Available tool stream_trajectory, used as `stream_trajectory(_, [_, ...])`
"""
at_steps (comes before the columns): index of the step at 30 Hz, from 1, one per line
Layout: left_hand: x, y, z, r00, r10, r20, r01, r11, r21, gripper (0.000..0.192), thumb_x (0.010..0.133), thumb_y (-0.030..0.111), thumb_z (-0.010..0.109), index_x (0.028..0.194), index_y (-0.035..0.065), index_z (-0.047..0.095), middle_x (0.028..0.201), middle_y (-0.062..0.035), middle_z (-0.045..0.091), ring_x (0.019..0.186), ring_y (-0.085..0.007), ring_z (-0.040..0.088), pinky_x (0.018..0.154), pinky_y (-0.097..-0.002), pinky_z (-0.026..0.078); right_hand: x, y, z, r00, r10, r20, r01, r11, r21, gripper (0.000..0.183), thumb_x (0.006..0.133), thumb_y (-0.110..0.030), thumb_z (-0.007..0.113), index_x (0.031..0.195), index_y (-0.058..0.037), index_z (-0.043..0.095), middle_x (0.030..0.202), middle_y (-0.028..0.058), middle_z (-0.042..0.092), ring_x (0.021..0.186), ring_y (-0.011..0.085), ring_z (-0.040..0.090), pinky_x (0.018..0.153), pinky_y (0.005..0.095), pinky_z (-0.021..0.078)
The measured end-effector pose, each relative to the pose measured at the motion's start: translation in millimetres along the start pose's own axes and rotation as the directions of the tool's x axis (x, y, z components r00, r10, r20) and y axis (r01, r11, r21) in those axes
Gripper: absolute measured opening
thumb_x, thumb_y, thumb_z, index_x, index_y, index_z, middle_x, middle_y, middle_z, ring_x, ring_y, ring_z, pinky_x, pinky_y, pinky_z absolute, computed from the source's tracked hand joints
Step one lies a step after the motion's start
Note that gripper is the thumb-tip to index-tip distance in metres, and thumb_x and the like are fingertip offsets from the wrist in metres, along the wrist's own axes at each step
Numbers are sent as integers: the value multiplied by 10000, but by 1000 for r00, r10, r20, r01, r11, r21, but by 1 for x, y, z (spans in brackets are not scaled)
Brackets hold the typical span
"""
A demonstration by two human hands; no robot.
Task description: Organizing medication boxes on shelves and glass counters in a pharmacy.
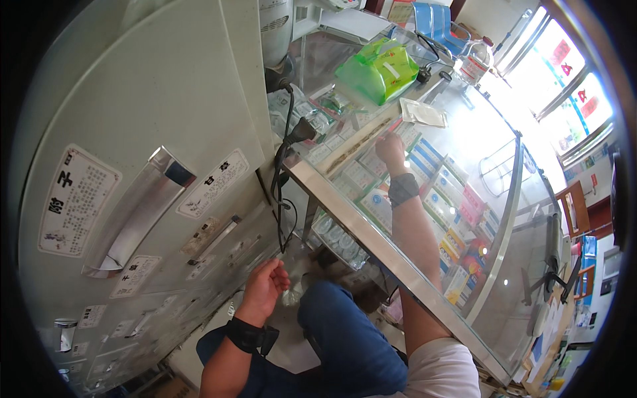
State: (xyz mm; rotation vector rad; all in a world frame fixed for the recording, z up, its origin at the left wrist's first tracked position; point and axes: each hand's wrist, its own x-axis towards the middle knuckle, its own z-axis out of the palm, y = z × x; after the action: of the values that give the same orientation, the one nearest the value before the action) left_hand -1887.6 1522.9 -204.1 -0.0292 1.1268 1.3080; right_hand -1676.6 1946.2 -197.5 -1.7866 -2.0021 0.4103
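My right hand [390, 148] rests on or just over the glass top of a display counter [348, 209], its fingers curled; whether it holds something small cannot be told. A flat white packet [423, 113] lies just beyond it. Under the glass stand rows of medicine boxes [433, 199]. My left hand [268, 288] hangs above my lap, near the drawer cabinet, palm turned inward with its fingers loosely bent and nothing in it. Black cables with a plug [301, 132] dangle between the cabinet and the counter's corner. Each wrist wears a black band.
A cabinet with labelled drawers and metal handles [144, 214] rises at the left. On the counter are a green plastic package [380, 69] and a clear jug with a red cap [475, 62]. Blue chairs [438, 25] stand beyond. The counter's metal edge [368, 229] runs under my right arm.
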Motion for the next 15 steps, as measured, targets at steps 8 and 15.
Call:
stream_trajectory(8, [2, 7, 7, 1000, 31, -4, -31, 1000, 2, 172, 952, 262, 587, 914, 97, 620, 724, -22, 631, 642, -164, 608, 605, -318, 483, 15, -5, 33, 926, -370, -79, 352, 920, -174, 401, 870, -336, 538, 1156, -94, 683, 1270, 224, 583, 1348, 437, 359, 1127, 512, 264])
stream_trajectory(15, [-6, 6, -15, 999, 25, -33, -27, 999, -46, 164, 950, 236, 590, 948, 76, 623, 748, -32, 629, 660, -176, 614, 615, -320, 481, -4, -13, 52, 965, -201, 168, 218, 972, -90, 496, 859, -293, 545, 1286, -47, 595, 1501, 193, 323, 1396, 423, 257, 1131, 516, 222])
